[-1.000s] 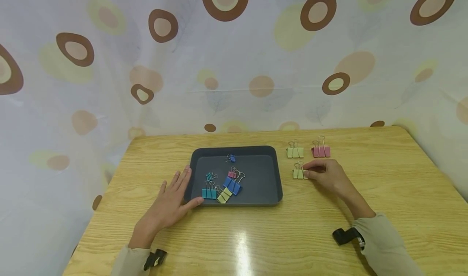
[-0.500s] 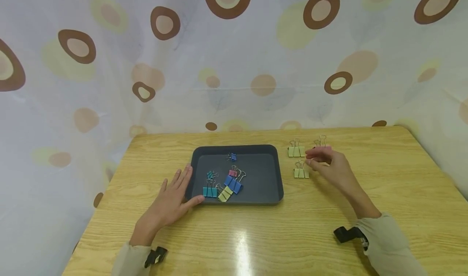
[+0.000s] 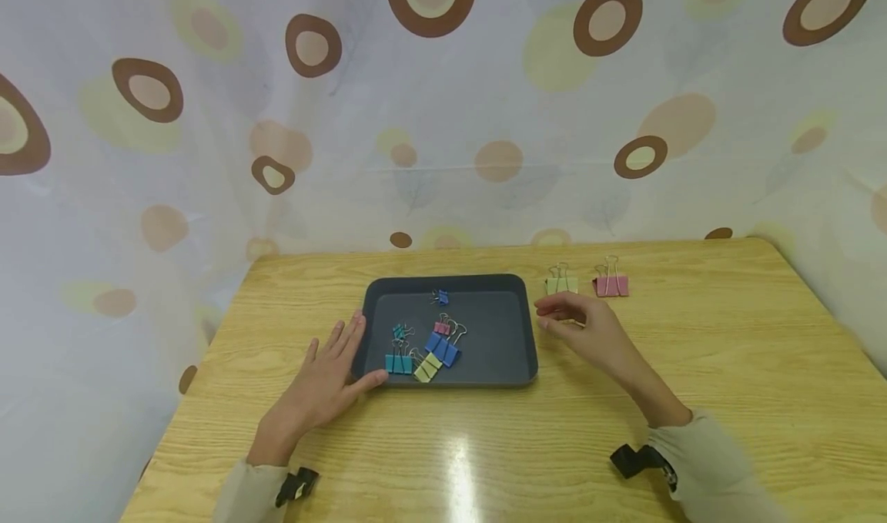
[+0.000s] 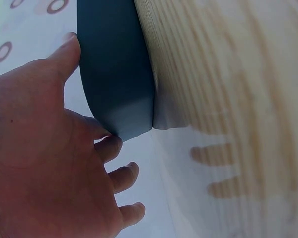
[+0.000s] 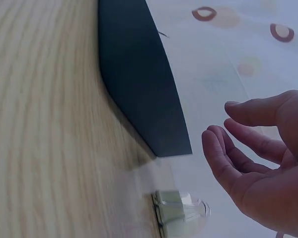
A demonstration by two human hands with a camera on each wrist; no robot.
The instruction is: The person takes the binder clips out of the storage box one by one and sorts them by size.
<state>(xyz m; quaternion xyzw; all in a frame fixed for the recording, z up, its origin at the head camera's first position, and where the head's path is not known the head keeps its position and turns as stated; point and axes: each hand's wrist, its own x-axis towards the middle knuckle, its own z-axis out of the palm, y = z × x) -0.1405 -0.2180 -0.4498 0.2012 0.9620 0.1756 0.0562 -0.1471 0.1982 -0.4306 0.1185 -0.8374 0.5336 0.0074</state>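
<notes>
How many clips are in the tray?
6: a small blue clip near the far rim; at the near left, a small teal clip behind a larger teal clip; rightward, a yellow clip, a large blue clip and, behind it, a small pink clip. None looks hidden.

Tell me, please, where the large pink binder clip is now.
In the head view, the large pink binder clip is on the right side of the table, right of a pale green clip, beyond the right hand.

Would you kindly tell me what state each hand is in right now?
Left hand: open, touching the tray.
Right hand: open, fingers loosely curled, holding nothing.
</notes>
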